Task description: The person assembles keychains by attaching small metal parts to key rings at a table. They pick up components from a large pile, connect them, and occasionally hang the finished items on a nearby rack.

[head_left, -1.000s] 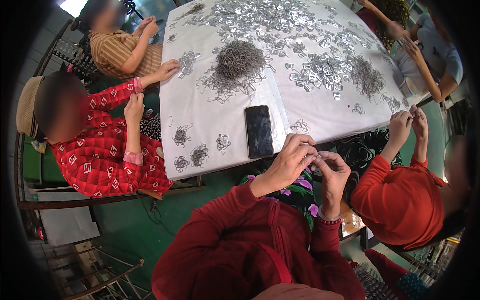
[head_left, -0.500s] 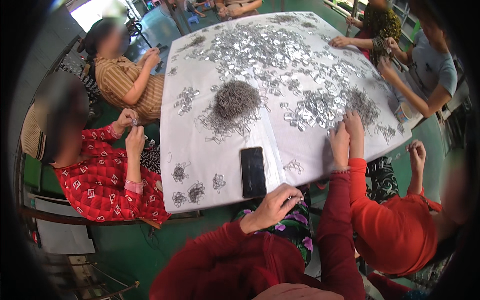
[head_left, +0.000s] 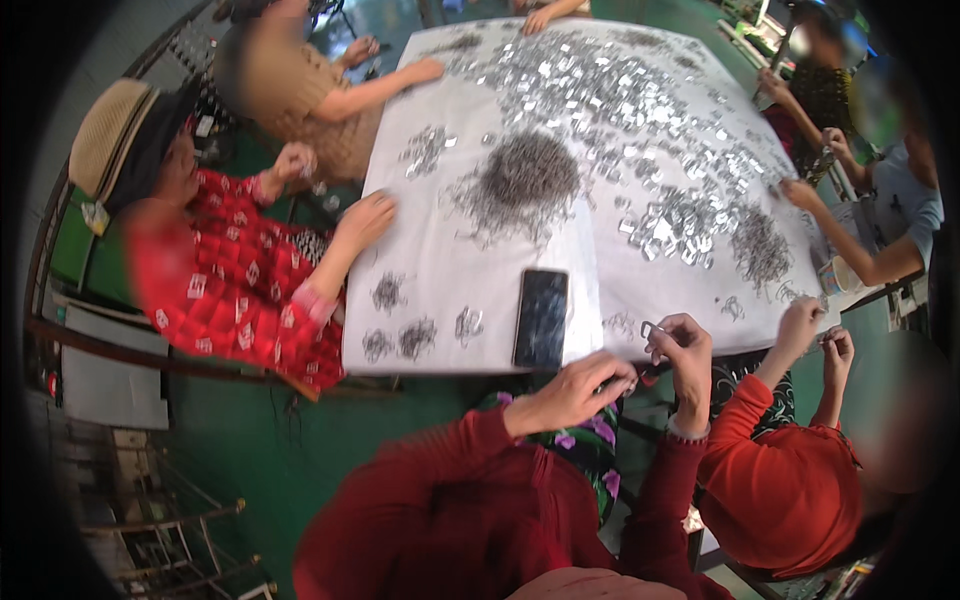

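Observation:
At the table's near edge my left hand [head_left: 568, 394] is closed in a pinch. A tiny shiny bit shows at its fingertips, too small to name. Just right of it, my right hand [head_left: 684, 356] pinches a small looped silver metal piece [head_left: 650, 331] between thumb and fingers, apart from the left hand. A black phone [head_left: 542, 318] lies on the white-covered table [head_left: 440, 300] beyond my left hand. Flat silver metal pieces [head_left: 680, 225] form a heap farther off to the right. Left of them rises a mound of thin bent wire pieces [head_left: 530, 172].
Small wire clusters [head_left: 417, 338] lie at the near left, and another wire heap [head_left: 760, 248] at the right. A person in red patterned clothes [head_left: 235, 280] sits left; a person in an orange-red top [head_left: 790, 470] sits close on my right. A paper cup [head_left: 838, 275] stands at the right edge.
My right hand has come back from the silver heap to beside my left hand, now with a looped piece. The left neighbour's hand has reached onto the table. The view has shifted.

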`<action>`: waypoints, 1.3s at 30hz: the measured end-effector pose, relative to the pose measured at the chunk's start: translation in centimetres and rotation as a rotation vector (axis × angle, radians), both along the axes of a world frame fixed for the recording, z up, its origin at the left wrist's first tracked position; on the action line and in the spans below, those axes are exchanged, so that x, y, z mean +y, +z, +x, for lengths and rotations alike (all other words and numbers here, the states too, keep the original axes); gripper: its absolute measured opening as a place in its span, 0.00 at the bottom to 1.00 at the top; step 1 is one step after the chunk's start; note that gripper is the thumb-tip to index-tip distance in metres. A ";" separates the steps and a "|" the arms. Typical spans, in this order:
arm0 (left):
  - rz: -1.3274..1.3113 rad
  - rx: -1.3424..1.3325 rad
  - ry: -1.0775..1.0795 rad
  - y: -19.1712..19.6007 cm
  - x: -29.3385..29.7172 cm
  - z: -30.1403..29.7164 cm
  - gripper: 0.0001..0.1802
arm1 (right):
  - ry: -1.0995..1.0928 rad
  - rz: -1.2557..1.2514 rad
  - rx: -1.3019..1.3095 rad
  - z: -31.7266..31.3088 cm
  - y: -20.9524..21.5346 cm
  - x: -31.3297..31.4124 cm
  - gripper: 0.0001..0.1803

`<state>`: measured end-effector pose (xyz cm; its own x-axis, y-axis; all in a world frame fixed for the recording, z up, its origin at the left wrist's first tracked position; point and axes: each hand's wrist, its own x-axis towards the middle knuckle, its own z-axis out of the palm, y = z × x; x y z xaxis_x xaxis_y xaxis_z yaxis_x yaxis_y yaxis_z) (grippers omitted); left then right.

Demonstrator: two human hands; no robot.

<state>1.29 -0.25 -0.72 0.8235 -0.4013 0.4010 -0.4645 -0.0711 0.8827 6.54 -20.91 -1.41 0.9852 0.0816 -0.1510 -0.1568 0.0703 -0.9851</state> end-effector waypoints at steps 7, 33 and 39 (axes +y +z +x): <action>-0.020 -0.073 0.014 0.0 -0.7 -0.9 0.07 | -0.198 0.156 -0.236 -8.3 1.9 1.9 0.10; 0.942 -0.251 0.711 -9.8 16.0 16.1 0.07 | -0.143 0.086 -0.196 -7.5 1.2 2.5 0.06; 0.455 -0.133 0.624 -4.2 12.5 12.7 0.05 | -0.112 0.071 -0.219 -8.0 1.0 2.9 0.06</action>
